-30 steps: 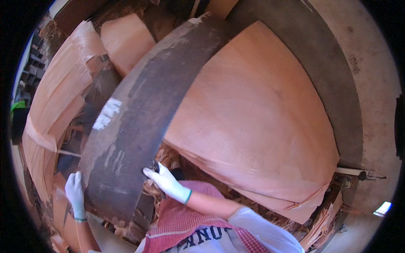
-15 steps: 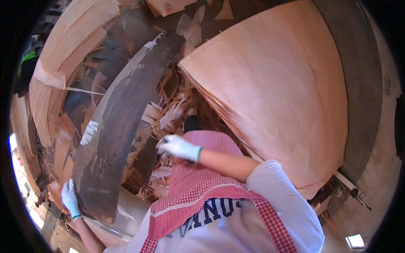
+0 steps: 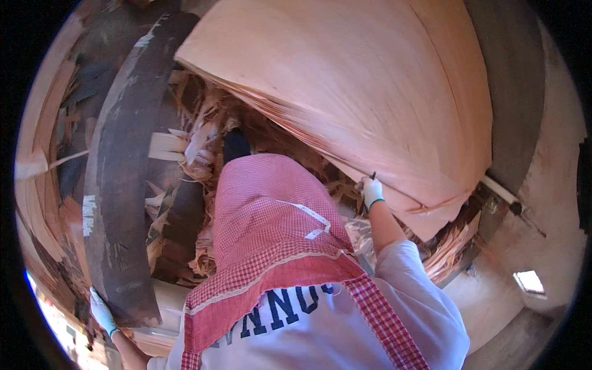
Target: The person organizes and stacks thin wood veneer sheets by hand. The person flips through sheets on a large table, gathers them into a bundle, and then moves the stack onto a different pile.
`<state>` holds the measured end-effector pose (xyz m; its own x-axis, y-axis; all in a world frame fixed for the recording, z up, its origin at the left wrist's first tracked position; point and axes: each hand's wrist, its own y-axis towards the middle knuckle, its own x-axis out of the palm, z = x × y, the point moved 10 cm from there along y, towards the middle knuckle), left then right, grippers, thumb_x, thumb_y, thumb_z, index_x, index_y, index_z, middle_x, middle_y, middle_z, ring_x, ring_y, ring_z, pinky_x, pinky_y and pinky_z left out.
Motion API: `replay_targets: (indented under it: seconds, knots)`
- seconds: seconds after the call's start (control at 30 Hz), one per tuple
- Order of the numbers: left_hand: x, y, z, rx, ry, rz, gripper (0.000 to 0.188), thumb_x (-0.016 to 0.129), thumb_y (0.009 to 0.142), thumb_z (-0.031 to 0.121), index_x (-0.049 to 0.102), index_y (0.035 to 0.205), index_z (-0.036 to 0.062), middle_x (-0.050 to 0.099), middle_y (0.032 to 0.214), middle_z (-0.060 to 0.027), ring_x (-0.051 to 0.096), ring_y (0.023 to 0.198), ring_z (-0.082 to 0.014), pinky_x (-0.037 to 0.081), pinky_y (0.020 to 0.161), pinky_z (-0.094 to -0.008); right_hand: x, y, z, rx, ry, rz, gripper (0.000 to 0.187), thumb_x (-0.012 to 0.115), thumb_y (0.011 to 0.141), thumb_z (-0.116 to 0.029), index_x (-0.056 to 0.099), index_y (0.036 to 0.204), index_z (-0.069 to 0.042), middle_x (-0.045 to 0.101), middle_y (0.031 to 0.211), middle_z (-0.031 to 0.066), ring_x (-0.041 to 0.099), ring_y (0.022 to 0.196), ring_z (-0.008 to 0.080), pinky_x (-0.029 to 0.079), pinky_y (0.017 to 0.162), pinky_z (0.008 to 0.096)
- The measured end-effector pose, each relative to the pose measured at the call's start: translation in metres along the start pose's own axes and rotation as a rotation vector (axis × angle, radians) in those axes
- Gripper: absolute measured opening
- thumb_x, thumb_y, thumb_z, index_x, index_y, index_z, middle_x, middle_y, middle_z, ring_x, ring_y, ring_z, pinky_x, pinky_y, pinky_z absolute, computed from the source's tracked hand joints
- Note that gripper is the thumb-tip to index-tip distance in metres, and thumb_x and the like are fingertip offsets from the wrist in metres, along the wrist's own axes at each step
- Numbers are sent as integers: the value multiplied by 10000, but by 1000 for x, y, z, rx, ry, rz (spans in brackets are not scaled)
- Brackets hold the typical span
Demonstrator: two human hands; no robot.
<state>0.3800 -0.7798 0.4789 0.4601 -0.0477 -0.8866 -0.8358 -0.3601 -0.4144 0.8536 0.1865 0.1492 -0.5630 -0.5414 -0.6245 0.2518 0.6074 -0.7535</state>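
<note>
A tall stack of thin, pale wood veneer sheets (image 3: 364,80) fills the upper right, its layered edges fanned toward me. My right hand (image 3: 372,191), in a white glove with a green cuff, is at the near edge of this stack. Its fingers are closed, and a small dark thing I cannot make out sticks up at the fingertips. On the left lies a long dark board (image 3: 126,185) with a pale, worn edge and a white patch. My left hand (image 3: 102,312), gloved the same way, rests at the board's near left edge with its fingers stretched out.
Torn veneer scraps (image 3: 200,142) are heaped between the board and the stack. More veneer sheets (image 3: 40,216) stand at the far left, with a pale strip across them. A rod (image 3: 501,189) juts out at the right of the stack. My checked red apron (image 3: 271,209) covers the lower middle.
My right hand has swung right, from over the scraps to the edge of the veneer stack. The view has shifted, so the board and stack appear farther left. My left hand stays by the board.
</note>
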Motion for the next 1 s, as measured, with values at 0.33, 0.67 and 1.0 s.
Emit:
replay_targets:
  seconds: [0.33, 0.67, 1.0]
  knots:
    - [6, 41, 234, 452, 179, 251, 518, 470, 958, 351, 468, 1273, -60, 562, 1224, -221, 554, 1110, -321, 420, 939, -370, -23, 24, 147, 99, 382, -44, 90, 571, 830, -169, 593, 802, -87, 560, 624, 48, 452, 469, 153, 336, 443, 311]
    - [202, -292, 799, 1607, -20, -91, 560, 679, 788, 194, 469, 1276, 16, 477, 1323, -175, 407, 1270, -332, 324, 1059, -408, 70, 76, 36, 192, 1118, -169, 291, 675, 834, -358, 541, 875, -104, 594, 683, 97, 430, 410, 135, 302, 343, 247]
    - [254, -351, 866, 1722, 297, 181, 926, 798, 585, 169, 347, 1389, 81, 334, 1435, -161, 306, 1339, -316, 213, 1126, -441, -23, 68, -51, -145, 1110, 216, 184, 659, 803, -178, 502, 748, -98, 480, 542, 17, 432, 407, 118, 336, 383, 287]
